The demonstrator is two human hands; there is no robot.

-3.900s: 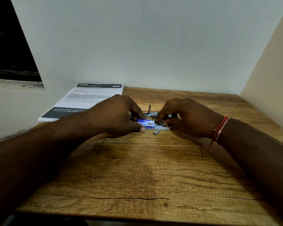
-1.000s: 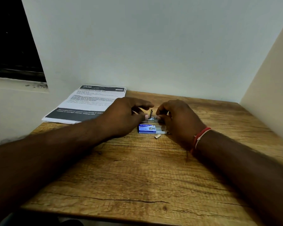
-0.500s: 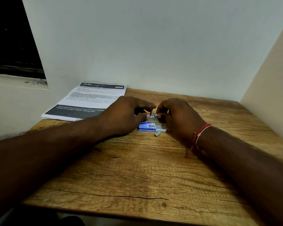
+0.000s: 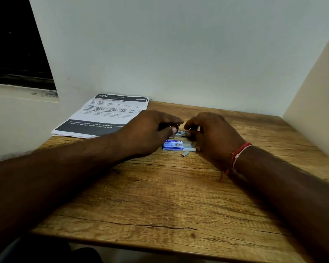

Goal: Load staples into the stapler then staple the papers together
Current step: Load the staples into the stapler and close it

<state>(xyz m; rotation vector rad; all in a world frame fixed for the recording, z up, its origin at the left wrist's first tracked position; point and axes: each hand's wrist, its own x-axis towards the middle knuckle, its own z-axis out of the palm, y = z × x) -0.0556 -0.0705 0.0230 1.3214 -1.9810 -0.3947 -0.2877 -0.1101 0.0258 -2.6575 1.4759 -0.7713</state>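
Both forearms reach forward, palms down. Left hand and right hand pinch the stapler between fingertips, behind staple box; papers far-left on tabletop.

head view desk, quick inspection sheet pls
surface: wooden table, bare grain in front.
job's things: stapler between both hands, mostly hidden; blue staple box just in front of it; printed papers at the far left corner.
clutter: loose staple strip in front of the box.
grippers: left hand and right hand both on the stapler.
cables: nothing seen.
surroundings: pale walls behind and right, dark window at left.
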